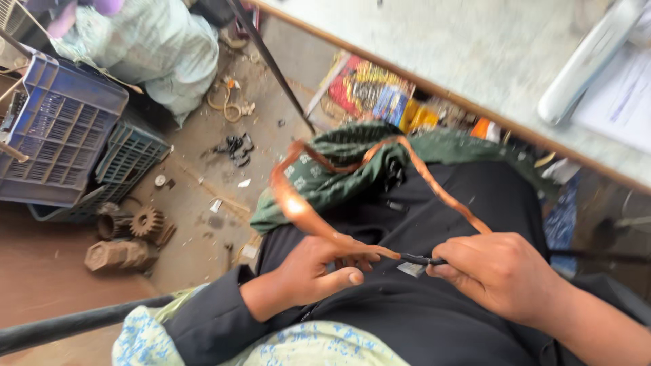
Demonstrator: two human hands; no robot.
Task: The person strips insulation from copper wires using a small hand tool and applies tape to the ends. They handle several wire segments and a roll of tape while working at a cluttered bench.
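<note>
A flat copper strip (298, 207) bends in a big loop above my lap, running over a green patterned cloth (352, 173). My left hand (319, 271) pinches one end of the strip near my black trousers. My right hand (502, 271) grips the other end, where a black sleeved section (422, 259) joins the two hands. The hands are a few centimetres apart.
Two blue plastic crates (61, 129) stand at the left on a dusty floor, with rusty gears (146, 222) and metal blocks below them. A pale table edge (434, 95) crosses the upper right. A dark rod (68, 325) lies at the lower left.
</note>
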